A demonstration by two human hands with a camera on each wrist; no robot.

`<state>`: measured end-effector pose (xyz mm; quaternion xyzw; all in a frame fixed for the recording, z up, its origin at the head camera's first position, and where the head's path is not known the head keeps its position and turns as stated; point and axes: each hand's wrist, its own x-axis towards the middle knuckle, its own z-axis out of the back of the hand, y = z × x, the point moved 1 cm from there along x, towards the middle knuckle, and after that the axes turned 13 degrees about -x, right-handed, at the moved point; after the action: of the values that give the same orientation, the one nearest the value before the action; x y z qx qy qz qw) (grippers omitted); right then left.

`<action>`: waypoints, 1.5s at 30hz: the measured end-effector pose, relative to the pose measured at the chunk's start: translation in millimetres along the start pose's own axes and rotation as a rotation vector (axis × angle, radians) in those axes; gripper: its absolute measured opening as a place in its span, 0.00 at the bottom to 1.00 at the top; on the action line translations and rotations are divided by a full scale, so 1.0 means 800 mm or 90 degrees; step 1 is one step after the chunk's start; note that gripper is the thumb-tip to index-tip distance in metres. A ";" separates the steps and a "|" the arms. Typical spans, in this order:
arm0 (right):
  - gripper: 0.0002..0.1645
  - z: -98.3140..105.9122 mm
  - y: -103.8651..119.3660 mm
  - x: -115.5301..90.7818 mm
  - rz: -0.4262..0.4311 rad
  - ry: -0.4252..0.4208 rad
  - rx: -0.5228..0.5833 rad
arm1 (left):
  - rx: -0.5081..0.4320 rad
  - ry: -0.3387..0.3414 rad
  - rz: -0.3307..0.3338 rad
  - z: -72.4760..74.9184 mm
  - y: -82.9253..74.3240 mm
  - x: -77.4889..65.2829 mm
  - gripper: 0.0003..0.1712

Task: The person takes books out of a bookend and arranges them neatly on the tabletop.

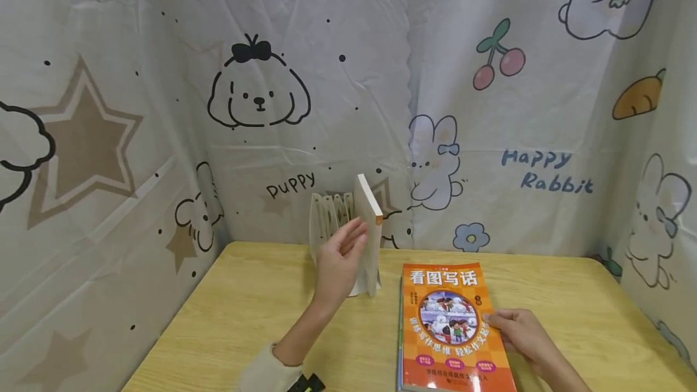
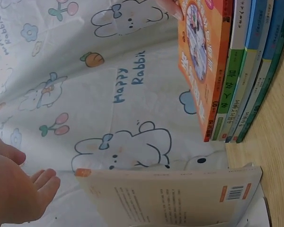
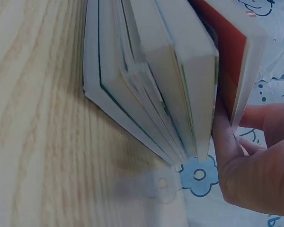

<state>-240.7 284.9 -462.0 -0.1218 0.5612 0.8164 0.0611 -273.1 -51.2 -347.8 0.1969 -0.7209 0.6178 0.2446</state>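
An orange book (image 1: 452,295) with a round picture lies on top of a stack of several books (image 2: 234,94). My right hand (image 1: 523,337) pinches its right edge; in the right wrist view, the red-covered top book (image 3: 227,56) is tilted up from the pages of the books (image 3: 196,71) below. Farther back, a pale book (image 1: 370,247) stands upright in a white folding bookend (image 1: 321,222), its back cover with a barcode (image 2: 235,192) showing in the left wrist view. Beside that book is my left hand (image 1: 339,265), fingers loosely extended; the left wrist view shows them apart from it.
Both the bookend and the stack stand on a light wooden table (image 1: 229,319). A curtain (image 1: 348,107) printed with cartoon animals and stars hangs behind the table and along its sides.
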 end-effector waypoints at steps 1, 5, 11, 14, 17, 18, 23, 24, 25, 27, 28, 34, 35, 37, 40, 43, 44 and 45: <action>0.31 0.000 0.002 0.000 -0.013 -0.017 -0.014 | 0.002 0.001 0.003 -0.002 0.003 0.001 0.22; 0.27 0.000 0.009 0.002 -0.028 -0.065 -0.087 | 0.011 0.002 0.012 -0.009 0.012 0.007 0.24; 0.18 0.002 0.013 -0.003 -0.025 -0.114 -0.210 | 0.083 -0.014 0.035 -0.016 0.031 0.018 0.28; 0.18 0.003 0.015 -0.006 -0.030 -0.125 -0.272 | 0.126 -0.027 0.057 -0.020 0.046 0.023 0.32; 0.20 0.003 0.016 -0.010 -0.038 -0.133 -0.334 | 0.150 -0.029 0.076 -0.024 0.063 0.025 0.37; 0.21 0.003 0.016 -0.011 -0.037 -0.135 -0.351 | 0.158 -0.028 0.081 -0.025 0.068 0.026 0.39; 0.24 0.005 0.016 -0.013 -0.022 -0.150 -0.417 | 0.198 -0.029 0.080 -0.030 0.082 0.030 0.43; 0.25 0.005 0.017 -0.013 -0.019 -0.151 -0.423 | 0.206 -0.032 0.077 -0.030 0.084 0.031 0.44; 0.25 0.006 0.018 -0.013 -0.016 -0.153 -0.427 | 0.212 -0.035 0.076 -0.030 0.085 0.033 0.44; 0.26 0.006 0.019 -0.012 -0.018 -0.154 -0.432 | 0.223 -0.041 0.085 -0.029 0.089 0.035 0.44; 0.26 0.007 0.019 -0.013 -0.016 -0.154 -0.434 | 0.230 -0.042 0.091 -0.029 0.090 0.036 0.44; 0.27 0.011 0.023 -0.017 -0.014 -0.163 -0.430 | 0.226 -0.027 0.088 -0.024 0.095 0.037 0.35; 0.27 0.012 0.024 -0.018 -0.012 -0.168 -0.423 | 0.218 -0.027 0.078 -0.023 0.095 0.036 0.32; 0.27 0.014 0.026 -0.019 -0.008 -0.180 -0.406 | 0.200 -0.032 0.059 -0.019 0.095 0.034 0.26; 0.29 0.019 0.031 -0.021 0.009 -0.201 -0.374 | 0.172 -0.058 0.024 -0.013 0.095 0.031 0.24; 0.33 0.021 0.035 -0.024 0.028 -0.208 -0.344 | 0.176 -0.086 -0.010 -0.006 0.095 0.029 0.21; 0.34 0.021 0.037 -0.026 0.033 -0.208 -0.335 | 0.178 -0.096 -0.020 -0.004 0.095 0.028 0.20; 0.34 0.021 0.038 -0.027 0.038 -0.207 -0.329 | 0.185 -0.105 -0.026 -0.002 0.095 0.027 0.17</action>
<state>-229.2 290.1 -423.3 0.0158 0.3214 0.9422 0.0930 -334.4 -37.1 -395.3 0.2946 -0.6376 0.6921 0.1664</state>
